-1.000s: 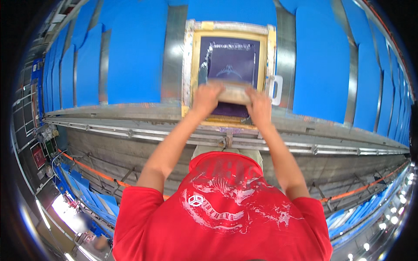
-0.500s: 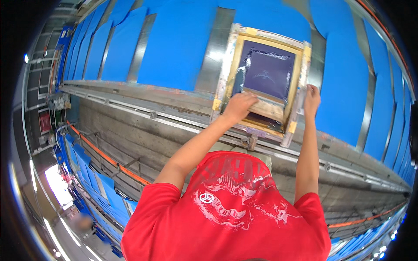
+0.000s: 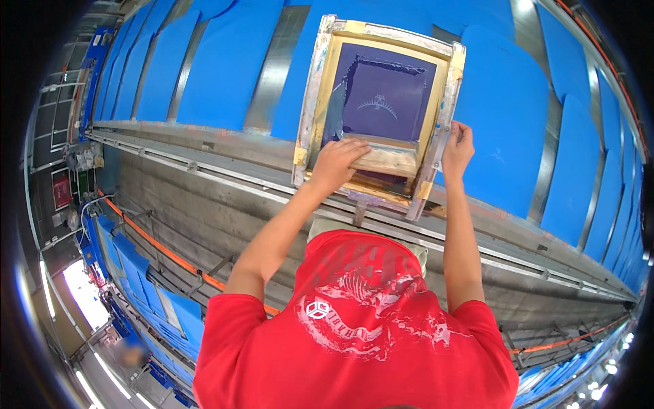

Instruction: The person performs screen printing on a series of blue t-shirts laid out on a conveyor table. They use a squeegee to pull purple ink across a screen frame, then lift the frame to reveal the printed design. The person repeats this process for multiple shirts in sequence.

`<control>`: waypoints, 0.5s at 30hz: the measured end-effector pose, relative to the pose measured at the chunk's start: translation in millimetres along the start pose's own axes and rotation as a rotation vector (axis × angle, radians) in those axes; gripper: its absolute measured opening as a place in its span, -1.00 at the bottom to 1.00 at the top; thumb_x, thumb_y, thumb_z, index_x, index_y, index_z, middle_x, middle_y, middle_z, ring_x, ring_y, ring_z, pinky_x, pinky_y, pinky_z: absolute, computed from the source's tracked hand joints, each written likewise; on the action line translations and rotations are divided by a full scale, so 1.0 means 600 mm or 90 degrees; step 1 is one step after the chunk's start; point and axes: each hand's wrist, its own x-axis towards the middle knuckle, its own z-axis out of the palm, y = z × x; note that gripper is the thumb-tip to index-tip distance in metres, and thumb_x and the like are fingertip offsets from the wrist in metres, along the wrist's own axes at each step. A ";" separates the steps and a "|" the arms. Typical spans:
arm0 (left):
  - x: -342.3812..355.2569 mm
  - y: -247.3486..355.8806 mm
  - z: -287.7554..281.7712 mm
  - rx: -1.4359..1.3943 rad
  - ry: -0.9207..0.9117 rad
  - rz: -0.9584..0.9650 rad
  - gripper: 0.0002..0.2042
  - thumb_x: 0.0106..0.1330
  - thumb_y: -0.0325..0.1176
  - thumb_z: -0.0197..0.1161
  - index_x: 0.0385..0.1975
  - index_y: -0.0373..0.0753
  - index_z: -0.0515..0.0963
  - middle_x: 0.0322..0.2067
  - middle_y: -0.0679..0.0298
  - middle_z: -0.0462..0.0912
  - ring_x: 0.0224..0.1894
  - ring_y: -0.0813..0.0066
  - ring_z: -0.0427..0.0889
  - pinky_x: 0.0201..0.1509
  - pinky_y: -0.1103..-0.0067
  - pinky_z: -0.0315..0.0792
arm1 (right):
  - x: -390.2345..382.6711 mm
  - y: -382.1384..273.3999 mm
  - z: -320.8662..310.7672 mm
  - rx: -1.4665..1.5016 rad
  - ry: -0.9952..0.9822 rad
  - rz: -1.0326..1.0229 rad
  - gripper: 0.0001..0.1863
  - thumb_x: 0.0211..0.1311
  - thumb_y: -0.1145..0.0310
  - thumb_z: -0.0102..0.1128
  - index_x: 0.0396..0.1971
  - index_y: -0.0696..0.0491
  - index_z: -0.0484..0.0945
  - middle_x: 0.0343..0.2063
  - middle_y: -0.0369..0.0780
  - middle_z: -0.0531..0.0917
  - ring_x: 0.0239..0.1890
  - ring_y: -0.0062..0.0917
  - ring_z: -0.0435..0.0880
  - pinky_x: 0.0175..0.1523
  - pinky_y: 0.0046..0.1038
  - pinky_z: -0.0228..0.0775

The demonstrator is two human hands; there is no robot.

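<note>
A framed printing screen (image 3: 320, 82) with dark purple mesh (image 3: 388, 95) lies on a long table of blue pallets. A wooden squeegee (image 3: 388, 160) rests across the near part of the mesh. My left hand (image 3: 338, 163) is closed over the squeegee's left end. My right hand (image 3: 458, 146) grips the metal right side rail of the screen frame. A pale curved design shows in the mesh just beyond the squeegee.
Blue padded pallets (image 3: 225, 61) run in a row to both sides, with another (image 3: 507, 136) right of the screen. A metal rail (image 3: 204, 170) and an orange cable (image 3: 157, 249) run along the table's near edge. My red shirt (image 3: 354, 341) fills the lower view.
My right hand has left the squeegee and moved to the frame's right rail. The left hand stays on the squeegee. The view has shifted and turned.
</note>
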 end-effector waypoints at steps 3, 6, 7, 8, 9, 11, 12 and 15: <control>-0.026 -0.056 -0.021 0.016 -0.026 -0.001 -0.38 -0.02 -0.66 0.25 0.16 -0.10 0.61 0.20 0.31 0.63 0.27 0.25 0.54 0.21 0.34 0.39 | -0.032 -0.007 0.048 -0.018 -0.008 0.021 -0.76 0.47 0.29 0.16 -0.17 0.18 0.61 -0.33 0.00 0.74 -0.29 -0.25 0.75 -0.20 -0.24 0.48; -0.050 -0.087 -0.033 0.053 -0.026 -0.006 -0.36 -0.03 -0.67 0.24 0.18 -0.11 0.59 0.22 0.32 0.61 0.28 0.25 0.53 0.20 0.34 0.39 | -0.045 -0.019 0.083 -0.038 0.019 -0.020 -0.76 0.47 0.28 0.14 -0.17 0.18 0.62 -0.33 0.02 0.73 -0.29 -0.15 0.74 -0.19 -0.20 0.48; -0.060 -0.084 -0.033 0.040 -0.014 -0.013 -0.34 -0.04 -0.67 0.24 0.20 -0.09 0.58 0.24 0.34 0.60 0.29 0.26 0.53 0.20 0.33 0.39 | -0.046 -0.016 0.084 -0.034 0.018 -0.024 -0.75 0.48 0.28 0.14 -0.18 0.18 0.62 -0.33 0.02 0.74 -0.28 -0.11 0.73 -0.19 -0.18 0.48; -0.073 -0.082 -0.035 0.038 -0.019 -0.008 -0.36 -0.02 -0.64 0.27 0.19 -0.10 0.58 0.23 0.34 0.60 0.28 0.26 0.53 0.22 0.33 0.38 | -0.046 -0.010 0.087 -0.034 0.016 -0.027 -0.75 0.48 0.27 0.13 -0.18 0.17 0.62 -0.33 0.02 0.74 -0.27 -0.08 0.73 -0.18 -0.17 0.48; -0.084 -0.080 -0.039 0.035 -0.024 -0.004 -0.38 0.00 -0.61 0.29 0.19 -0.10 0.58 0.23 0.34 0.60 0.28 0.26 0.53 0.24 0.33 0.37 | -0.046 -0.004 0.088 -0.034 0.013 -0.030 -0.74 0.48 0.27 0.13 -0.18 0.17 0.62 -0.32 0.02 0.74 -0.27 -0.04 0.72 -0.17 -0.15 0.48; -0.122 -0.089 -0.038 0.060 -0.041 0.014 -0.40 0.05 -0.58 0.30 0.20 -0.09 0.57 0.24 0.34 0.59 0.29 0.26 0.52 0.28 0.33 0.36 | -0.049 -0.009 0.091 -0.081 0.001 0.002 -0.74 0.49 0.26 0.12 -0.18 0.16 0.63 -0.33 0.02 0.74 -0.27 -0.01 0.72 -0.16 -0.15 0.48; -0.138 -0.097 -0.028 0.061 -0.050 0.027 -0.41 0.06 -0.58 0.29 0.19 -0.09 0.57 0.24 0.35 0.59 0.30 0.26 0.51 0.29 0.33 0.36 | -0.047 -0.012 0.091 -0.103 -0.005 0.018 -0.74 0.49 0.26 0.11 -0.18 0.16 0.64 -0.34 0.02 0.74 -0.27 0.00 0.71 -0.16 -0.14 0.48; -0.157 -0.105 -0.021 0.066 -0.056 0.057 -0.46 0.11 -0.59 0.23 0.17 -0.09 0.59 0.23 0.35 0.60 0.32 0.25 0.49 0.31 0.32 0.36 | -0.043 -0.006 0.085 -0.104 -0.048 0.061 -0.74 0.48 0.25 0.12 -0.19 0.13 0.66 -0.19 0.02 0.73 -0.15 -0.04 0.70 -0.08 -0.16 0.48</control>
